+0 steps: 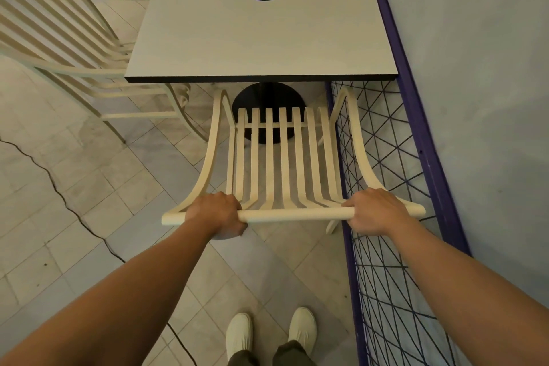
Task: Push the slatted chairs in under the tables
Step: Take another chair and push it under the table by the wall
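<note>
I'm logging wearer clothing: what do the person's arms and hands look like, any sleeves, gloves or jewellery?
The left hand and right hand are ungloved, with no ring, watch or bracelet showing. The left arm and right arm are bare, no sleeves in view.

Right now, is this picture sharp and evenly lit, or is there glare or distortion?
Head view: soft, dim, even light, no glare on the table top; the wide lens bows the purple fence frame and stretches the forearms toward the corners; the left hand and right hand on the chair's top rail look sharp.
</note>
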